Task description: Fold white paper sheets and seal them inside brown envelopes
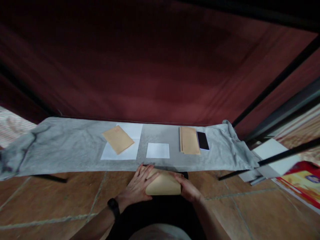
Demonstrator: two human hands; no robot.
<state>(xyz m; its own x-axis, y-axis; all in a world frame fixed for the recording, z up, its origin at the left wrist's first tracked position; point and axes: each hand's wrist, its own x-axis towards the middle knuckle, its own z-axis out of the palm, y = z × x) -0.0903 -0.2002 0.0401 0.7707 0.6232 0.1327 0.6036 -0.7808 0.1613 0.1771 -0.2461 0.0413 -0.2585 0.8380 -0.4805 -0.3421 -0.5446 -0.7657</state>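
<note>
A brown paper envelope (163, 182) lies bowed over my lap at the table's front edge, between my two hands. My left hand (141, 183), with a dark watch at the wrist, rests on its left side, fingers stretched over the paper. At its right end my right hand (188, 187) grips the edge, its fingers partly hidden. Just beyond, a small white paper (157, 150) lies on the grey cloth (75, 146). To the left, another brown envelope (118, 139) sits on a larger white sheet (108, 152). A stack of brown envelopes (190, 140) lies to the right.
A dark phone (202, 140) lies against the right side of the envelope stack. Past the table's back edge hangs a dark red surface (160, 83). White boxes (272, 155) and a red and yellow package (302, 183) are at the far right, beside dark metal bars.
</note>
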